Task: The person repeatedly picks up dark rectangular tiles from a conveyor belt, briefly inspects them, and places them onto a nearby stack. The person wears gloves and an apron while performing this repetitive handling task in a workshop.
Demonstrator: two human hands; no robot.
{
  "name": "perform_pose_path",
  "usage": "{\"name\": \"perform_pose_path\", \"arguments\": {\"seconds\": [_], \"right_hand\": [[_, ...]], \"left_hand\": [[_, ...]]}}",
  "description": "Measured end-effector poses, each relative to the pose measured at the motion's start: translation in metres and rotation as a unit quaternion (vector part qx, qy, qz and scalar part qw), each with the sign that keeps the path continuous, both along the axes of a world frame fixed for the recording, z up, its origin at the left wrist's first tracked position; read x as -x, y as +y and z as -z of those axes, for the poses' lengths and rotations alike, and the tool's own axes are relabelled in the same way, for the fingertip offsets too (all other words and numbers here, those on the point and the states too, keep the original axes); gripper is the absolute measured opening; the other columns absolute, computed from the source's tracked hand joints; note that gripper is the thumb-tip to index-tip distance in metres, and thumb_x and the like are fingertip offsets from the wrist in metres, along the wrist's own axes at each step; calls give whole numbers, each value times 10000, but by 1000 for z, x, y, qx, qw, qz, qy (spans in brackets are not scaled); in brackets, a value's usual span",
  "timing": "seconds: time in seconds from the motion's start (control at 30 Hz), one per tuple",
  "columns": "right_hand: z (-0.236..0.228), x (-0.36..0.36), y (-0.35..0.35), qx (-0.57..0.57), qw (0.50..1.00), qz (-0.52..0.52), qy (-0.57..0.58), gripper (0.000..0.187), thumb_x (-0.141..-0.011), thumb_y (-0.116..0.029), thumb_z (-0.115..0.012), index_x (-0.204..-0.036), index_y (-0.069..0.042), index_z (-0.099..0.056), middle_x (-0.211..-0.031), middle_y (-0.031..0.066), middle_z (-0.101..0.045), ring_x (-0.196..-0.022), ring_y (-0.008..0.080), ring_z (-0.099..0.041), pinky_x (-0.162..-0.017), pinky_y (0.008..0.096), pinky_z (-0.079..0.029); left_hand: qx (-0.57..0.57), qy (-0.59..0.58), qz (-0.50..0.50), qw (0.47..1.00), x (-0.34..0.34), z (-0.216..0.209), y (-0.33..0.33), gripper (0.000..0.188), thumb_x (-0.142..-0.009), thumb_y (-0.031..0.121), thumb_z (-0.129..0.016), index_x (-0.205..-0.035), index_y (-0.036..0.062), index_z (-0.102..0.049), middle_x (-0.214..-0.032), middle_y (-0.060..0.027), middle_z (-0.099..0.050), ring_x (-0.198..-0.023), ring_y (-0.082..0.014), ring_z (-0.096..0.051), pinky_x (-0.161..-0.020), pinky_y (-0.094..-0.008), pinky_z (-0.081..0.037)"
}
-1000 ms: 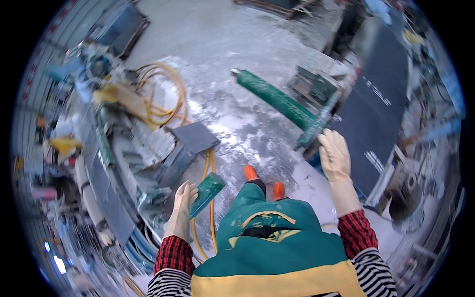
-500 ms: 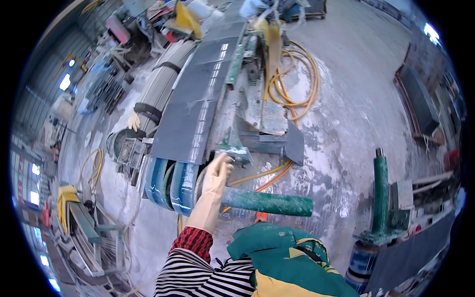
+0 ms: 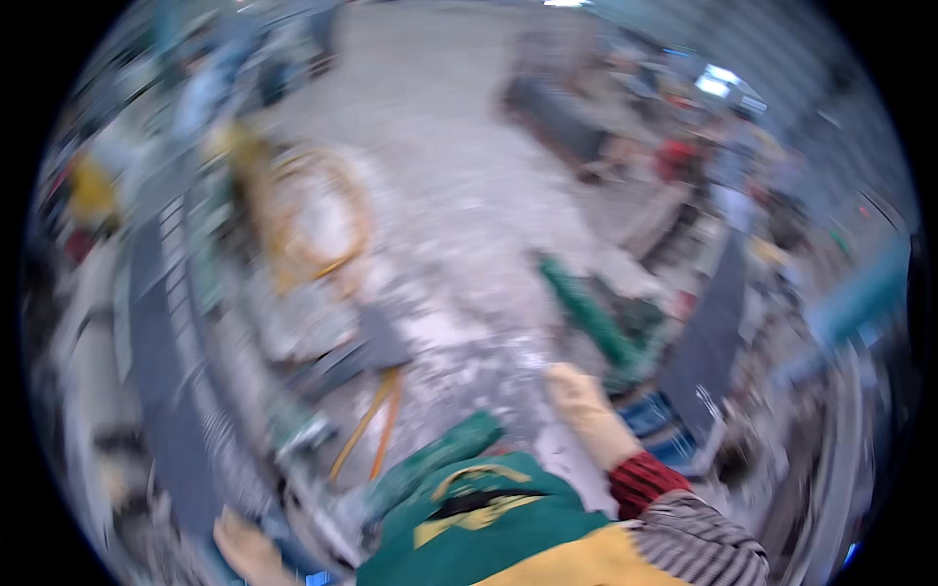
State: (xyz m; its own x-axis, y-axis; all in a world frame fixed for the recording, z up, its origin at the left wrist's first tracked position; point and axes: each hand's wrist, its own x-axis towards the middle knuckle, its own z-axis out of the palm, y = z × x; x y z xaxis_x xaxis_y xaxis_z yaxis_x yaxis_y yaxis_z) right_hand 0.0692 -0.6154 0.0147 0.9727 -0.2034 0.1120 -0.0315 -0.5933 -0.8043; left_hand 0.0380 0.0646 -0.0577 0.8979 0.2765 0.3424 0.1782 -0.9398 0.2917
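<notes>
Motion smears the whole view. My left hand [image 3: 249, 549], in a pale cream glove, is low on the left, over or against the end of a long run of dark grey slabs [image 3: 166, 361]; contact is unclear. My right hand [image 3: 584, 405], also gloved, reaches forward over the floor with its arm in a red cuff and striped sleeve. It is nearest a green upright post [image 3: 591, 313] and blue bands [image 3: 655, 425] at the end of a second dark grey run [image 3: 708, 342]. Neither hand's fingers show clearly, and no held object can be made out.
A coiled yellow hose [image 3: 347, 220] lies on the wet, white-stained floor [image 3: 440, 137]. A green tube [image 3: 430, 464] stands out beside my green and yellow apron [image 3: 469, 537]. A dark block [image 3: 557, 117] lies farther off, and clutter lines both sides.
My view has swung to the right, so the slab run now lies at the left. My right hand has come into view. My left hand is now low at the left.
</notes>
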Motion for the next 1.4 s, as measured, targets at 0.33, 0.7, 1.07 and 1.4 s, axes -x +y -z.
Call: {"name": "perform_pose_path", "arguments": {"seconds": [0.33,0.7,1.07,1.4], "right_hand": [[153,45,-28,-49,967,131,215,260,-858,-192,-604,-1098,-157,-698,-868,67,-699,-773,190,-640,-723,303,-495],[145,-13,-28,-125,944,68,298,325,-842,-272,-622,-1118,-116,-694,-864,58,-707,-767,144,-613,-720,318,-487],[220,-38,-23,-190,938,23,288,296,-842,-220,-656,-1109,-94,-682,-945,101,-709,-862,167,-631,-794,351,-484],[190,-3,-41,-155,940,54,300,325,-820,-248,-634,-1084,-69,-697,-796,64,-690,-698,126,-600,-642,295,-474]], "left_hand": [[-126,-118,-54,984,27,14,-6,274,-897,263,-647,-881,-10,-666,-773,-98,-663,-694,-248,-646,-696,-309,-540],[-519,-275,-61,807,15,7,-13,277,-842,290,-739,-840,20,-677,-765,-118,-668,-655,-241,-630,-611,-328,-535],[-548,-155,-37,821,34,-1,-14,260,-840,248,-737,-896,5,-665,-805,-135,-658,-715,-245,-627,-691,-318,-539],[-711,-225,-29,666,32,-5,-18,296,-760,222,-825,-904,21,-663,-792,-76,-650,-705,-209,-633,-678,-285,-549]]}}
